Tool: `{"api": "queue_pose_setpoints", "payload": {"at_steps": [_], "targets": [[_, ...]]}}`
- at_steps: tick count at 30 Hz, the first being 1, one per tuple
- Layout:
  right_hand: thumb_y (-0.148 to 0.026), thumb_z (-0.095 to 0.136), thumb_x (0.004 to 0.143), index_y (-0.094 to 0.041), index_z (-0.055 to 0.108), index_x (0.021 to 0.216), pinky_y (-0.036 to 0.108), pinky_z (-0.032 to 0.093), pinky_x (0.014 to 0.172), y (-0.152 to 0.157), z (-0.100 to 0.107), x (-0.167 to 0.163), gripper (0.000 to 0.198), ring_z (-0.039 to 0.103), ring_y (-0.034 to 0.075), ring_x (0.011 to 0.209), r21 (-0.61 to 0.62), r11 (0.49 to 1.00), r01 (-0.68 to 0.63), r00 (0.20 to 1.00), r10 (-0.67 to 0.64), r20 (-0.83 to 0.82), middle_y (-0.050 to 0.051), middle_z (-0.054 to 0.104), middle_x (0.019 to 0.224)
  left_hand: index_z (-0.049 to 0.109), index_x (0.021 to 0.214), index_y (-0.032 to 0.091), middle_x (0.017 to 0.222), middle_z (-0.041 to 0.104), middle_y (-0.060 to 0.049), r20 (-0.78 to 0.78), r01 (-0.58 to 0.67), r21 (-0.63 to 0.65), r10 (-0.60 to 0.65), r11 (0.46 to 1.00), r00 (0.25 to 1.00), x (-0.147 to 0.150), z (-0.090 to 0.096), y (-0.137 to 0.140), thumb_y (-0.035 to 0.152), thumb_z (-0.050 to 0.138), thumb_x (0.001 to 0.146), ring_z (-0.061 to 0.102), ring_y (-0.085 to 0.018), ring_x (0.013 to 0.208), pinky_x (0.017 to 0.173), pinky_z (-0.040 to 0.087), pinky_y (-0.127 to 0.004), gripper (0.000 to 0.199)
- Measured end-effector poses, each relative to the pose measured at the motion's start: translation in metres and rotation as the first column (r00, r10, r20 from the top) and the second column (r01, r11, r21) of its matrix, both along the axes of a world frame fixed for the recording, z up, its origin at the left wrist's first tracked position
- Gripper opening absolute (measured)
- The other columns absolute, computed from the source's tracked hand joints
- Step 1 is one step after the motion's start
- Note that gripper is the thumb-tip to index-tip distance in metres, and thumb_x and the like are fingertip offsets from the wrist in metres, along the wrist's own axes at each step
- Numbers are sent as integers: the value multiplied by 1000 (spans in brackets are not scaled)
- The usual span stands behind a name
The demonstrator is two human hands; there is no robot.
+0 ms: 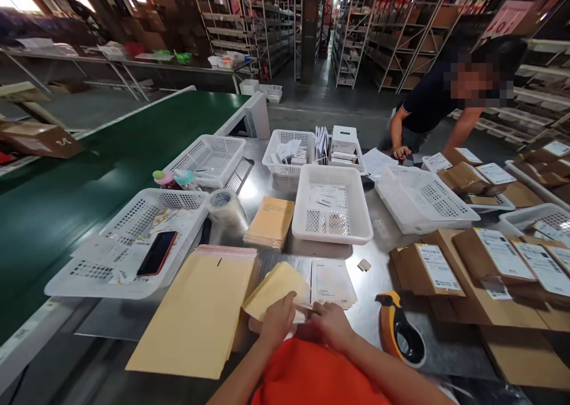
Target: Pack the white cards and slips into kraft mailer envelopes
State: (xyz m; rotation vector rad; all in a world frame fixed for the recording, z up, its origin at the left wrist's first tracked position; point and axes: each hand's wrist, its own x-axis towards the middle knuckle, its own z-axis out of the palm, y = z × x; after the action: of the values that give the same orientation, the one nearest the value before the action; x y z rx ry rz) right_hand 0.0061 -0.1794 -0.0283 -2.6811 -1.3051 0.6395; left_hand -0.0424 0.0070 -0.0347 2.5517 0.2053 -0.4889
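Two bare hands meet low in the middle of the frame over a steel desk. The left hand has its fingers curled over the near edge of a small yellow padded envelope, pinching it; the envelope juts up and to the left from the fingertips, tilted, its far corner lifted over the desk. The right hand lies just beside the left, its fingers pressed together at the same edge of the envelope, where a pale slip seems to sit between the two hands; whether it is gripped I cannot tell. Just beyond the right hand's fingertips lies a printed white sheet, flat on the desk.

Left of the hands lies a stack of large yellow envelopes, reaching toward the lower left. Above it stands a white basket holding papers and a dark phone. A roll of clear tape and a smaller pile of yellow mailers sit in the middle of the frame. At lower right rests a yellow tape dispenser, with labelled brown parcels beyond it. In the upper right another person leans on the desk.
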Motion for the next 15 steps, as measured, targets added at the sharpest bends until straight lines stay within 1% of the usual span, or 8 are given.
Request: {"api": "queue_pose_setpoints", "payload": {"at_steps": [2, 4, 6, 9, 12, 13, 15], "targets": [[-28, 53, 92, -21, 67, 110, 32, 43, 68, -1, 5, 5, 24, 65, 24, 87, 13, 995, 101, 995, -101, 7, 7, 69, 103, 55, 133, 16, 115, 67, -13, 8, 92, 33, -92, 995, 996, -1, 11, -6, 17, 28, 96, 63, -29, 108, 93, 47, -42, 46], [-31, 50, 95, -20, 68, 103, 31, 41, 65, -1, 9, 7, 22, 65, 23, 87, 22, 987, 161, 987, -162, 23, 6, 69, 100, 55, 133, 19, 116, 67, -11, 3, 140, 61, -140, 988, 990, 1, 20, -11, 15, 28, 95, 63, -28, 108, 92, 48, -42, 47], [-28, 51, 94, -19, 68, 100, 31, 41, 66, 0, 12, 6, 20, 65, 23, 88, 33, 987, 157, 987, -158, 30, 6, 69, 104, 52, 136, 17, 121, 65, -12, -10, 137, 98, -137, 986, 991, 5, 29, -15, 13, 26, 95, 63, -29, 109, 91, 50, -43, 48], [-18, 53, 89, -18, 67, 101, 34, 43, 71, 1, 16, 5, 19, 64, 23, 91, 64, 992, 109, 992, -112, 51, 8, 67, 115, 51, 134, 13, 123, 64, -16, -19, 135, 135, -134, 982, 991, 12, 41, -22, 13, 23, 97, 62, -30, 112, 92, 50, -44, 47], [-14, 46, 90, -19, 66, 103, 36, 44, 75, 1, 21, 8, 24, 62, 24, 94, 118, 987, 107, 989, -118, 93, 8, 66, 119, 54, 132, 13, 118, 66, -17, -25, 218, 102, -217, 971, 976, 17, 49, -30, 14, 26, 96, 63, -32, 109, 91, 50, -46, 45], [-15, 46, 90, -19, 65, 105, 36, 45, 76, 0, 22, 10, 24, 62, 24, 95, 142, 982, 128, 986, -142, 92, 8, 65, 118, 53, 133, 14, 118, 67, -16, -25, 242, 81, -241, 967, 970, 17, 51, -32, 14, 29, 96, 64, -33, 108, 91, 50, -47, 44], [-23, 55, 86, -17, 62, 105, 37, 46, 77, -1, 24, 11, 21, 60, 25, 92, 201, 951, 236, 968, -249, 42, 9, 65, 110, 51, 134, 13, 116, 68, -16, -14, 238, 50, -238, 970, 971, 14, 53, -36, 14, 30, 95, 66, -33, 106, 89, 51, -46, 44]]}}
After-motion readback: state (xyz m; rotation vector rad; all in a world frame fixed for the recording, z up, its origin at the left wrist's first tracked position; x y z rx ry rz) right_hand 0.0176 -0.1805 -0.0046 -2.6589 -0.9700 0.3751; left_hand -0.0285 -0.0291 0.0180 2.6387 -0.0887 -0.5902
